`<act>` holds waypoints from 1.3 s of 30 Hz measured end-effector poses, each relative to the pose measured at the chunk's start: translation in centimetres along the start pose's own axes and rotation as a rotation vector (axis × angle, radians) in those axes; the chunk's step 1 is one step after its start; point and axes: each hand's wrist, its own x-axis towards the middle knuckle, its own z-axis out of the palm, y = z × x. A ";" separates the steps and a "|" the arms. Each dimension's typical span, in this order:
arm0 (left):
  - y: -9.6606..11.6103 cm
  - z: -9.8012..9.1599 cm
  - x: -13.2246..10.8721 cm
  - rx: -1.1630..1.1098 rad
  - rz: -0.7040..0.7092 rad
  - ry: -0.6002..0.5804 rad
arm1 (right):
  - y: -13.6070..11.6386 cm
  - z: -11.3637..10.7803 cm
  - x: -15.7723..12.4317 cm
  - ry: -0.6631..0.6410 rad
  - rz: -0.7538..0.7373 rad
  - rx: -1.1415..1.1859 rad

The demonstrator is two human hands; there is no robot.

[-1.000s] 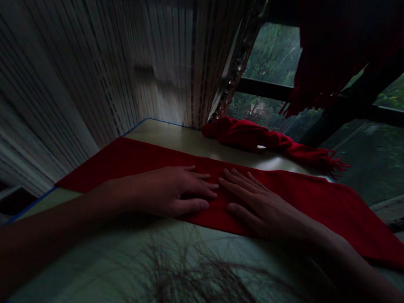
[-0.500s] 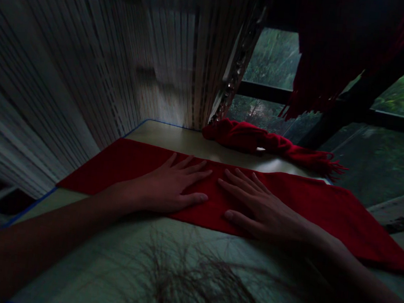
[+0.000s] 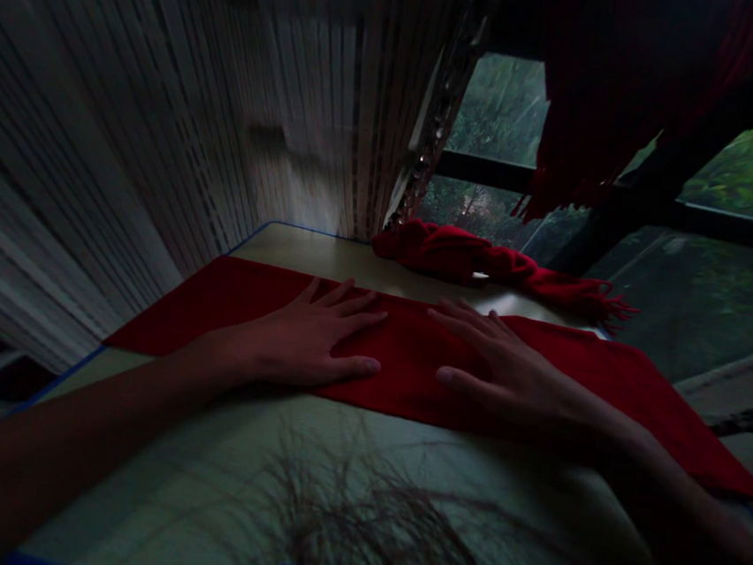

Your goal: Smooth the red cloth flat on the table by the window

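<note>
A long red cloth lies spread flat across the table, running from the left edge toward the right edge. My left hand rests palm down on its left half, fingers spread and thumb pointing right. On the other side of the cloth's middle, my right hand is also palm down, tilted a little, with its thumb apart from the fingers. Whether the right palm presses on the cloth or hovers just over it, I cannot tell. Neither hand grips anything.
Behind the cloth, a bunched red fringed scarf lies along the pale table's back edge. More red fringed fabric hangs before the window. A striped string curtain borders the left side. Strands of hair cross the foreground.
My right hand has shifted slightly right and away from the left one, its fingers closer together and the hand more tilted. My left hand stays spread on the cloth. The view has moved slightly.
</note>
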 end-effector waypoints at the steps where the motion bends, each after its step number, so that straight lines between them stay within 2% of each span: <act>1: -0.1 0.0 0.1 0.000 -0.010 0.014 | 1.0 -0.5 -0.3 0.060 0.020 -0.002; 4: -0.3 0.1 0.4 0.008 -0.050 0.045 | 4.4 -1.1 -1.1 0.170 0.096 -0.026; 8: -0.7 0.1 0.6 0.024 -0.102 0.064 | 8.1 0.0 -1.3 0.105 0.200 -0.030; 11: -0.8 0.1 0.5 0.014 -0.111 0.045 | 9.2 0.9 -1.1 0.105 0.217 -0.047; 18: -0.7 0.3 -0.1 0.017 -0.157 0.024 | 9.2 1.0 -1.3 0.153 0.215 -0.047; 35: -0.8 0.4 -0.5 0.019 -0.166 -0.010 | 9.1 0.7 -1.7 0.154 0.163 -0.029; 39: -0.3 -0.2 -0.1 0.032 -0.166 0.009 | 8.8 0.6 -1.8 0.247 0.092 -0.053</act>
